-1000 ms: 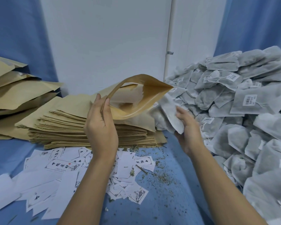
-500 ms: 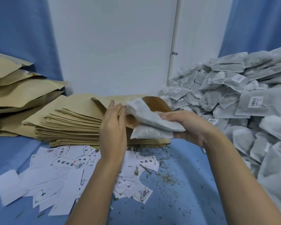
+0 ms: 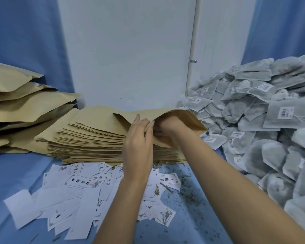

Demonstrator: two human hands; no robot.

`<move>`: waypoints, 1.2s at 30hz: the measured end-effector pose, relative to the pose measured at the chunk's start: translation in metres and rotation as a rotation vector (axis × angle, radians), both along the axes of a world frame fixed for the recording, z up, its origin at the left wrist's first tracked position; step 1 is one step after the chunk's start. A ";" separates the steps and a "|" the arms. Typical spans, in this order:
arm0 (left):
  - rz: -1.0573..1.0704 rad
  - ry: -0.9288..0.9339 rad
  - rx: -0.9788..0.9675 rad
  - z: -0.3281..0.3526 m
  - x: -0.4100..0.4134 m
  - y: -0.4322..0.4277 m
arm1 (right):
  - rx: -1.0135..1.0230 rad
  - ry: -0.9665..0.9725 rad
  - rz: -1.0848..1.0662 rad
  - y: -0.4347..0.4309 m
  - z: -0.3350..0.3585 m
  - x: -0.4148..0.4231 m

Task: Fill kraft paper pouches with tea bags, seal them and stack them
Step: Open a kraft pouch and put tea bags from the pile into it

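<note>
**Hands.** The left hand [image 3: 137, 148], its forearm rising from 6 o'clock, stands edge-on. Its fingers and thumb pinch the near lip of the open kraft pouch [image 3: 188, 120]. The right hand [image 3: 167, 126], its forearm entering from 4 o'clock, reaches into the pouch mouth. Its fingers are covered by the paper, so it cannot be told whether they are clenched, released or grasping anything.

**Pouch.** It is plain tan, with its mouth bowed open toward the viewer. It sits just right of centre, on the right end of the stack of flat pouches [image 3: 88, 138].

**Surroundings.** Bulging filled pouches [image 3: 25, 106] are piled at 9 o'clock and cut off by the frame edge. A heap of grey tea bags [image 3: 253, 110] with barcode tags fills 3 o'clock, also cropped. Printed paper labels [image 3: 81, 196] lie scattered at 7 o'clock on the blue cloth [image 3: 16, 169] — their characters are mostly too small to read. Loose tea crumbs [image 3: 188, 192] lie near 5 o'clock. The contents of the pouch are not visible.
</note>
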State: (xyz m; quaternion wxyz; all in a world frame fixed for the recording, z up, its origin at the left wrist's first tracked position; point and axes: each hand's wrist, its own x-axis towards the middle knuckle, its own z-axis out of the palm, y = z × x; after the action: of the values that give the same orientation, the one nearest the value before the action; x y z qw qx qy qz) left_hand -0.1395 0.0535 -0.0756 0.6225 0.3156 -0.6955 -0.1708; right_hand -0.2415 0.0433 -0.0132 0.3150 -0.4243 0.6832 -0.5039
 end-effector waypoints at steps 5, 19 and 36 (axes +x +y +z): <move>0.022 0.017 0.058 0.000 0.001 -0.004 | 0.079 0.680 -0.252 -0.016 -0.010 -0.001; 0.080 0.013 0.069 0.003 -0.003 -0.013 | -0.670 0.383 -0.445 0.030 -0.044 -0.018; 0.147 0.240 0.218 0.017 -0.022 -0.031 | -0.049 -0.319 -0.581 0.018 -0.089 -0.132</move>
State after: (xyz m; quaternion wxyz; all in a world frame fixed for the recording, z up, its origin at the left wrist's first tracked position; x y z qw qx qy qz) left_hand -0.1619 0.0228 -0.0585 0.6738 0.4085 -0.5687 -0.2359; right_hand -0.3736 0.0614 -0.1026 0.2509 -0.1349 0.7053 -0.6492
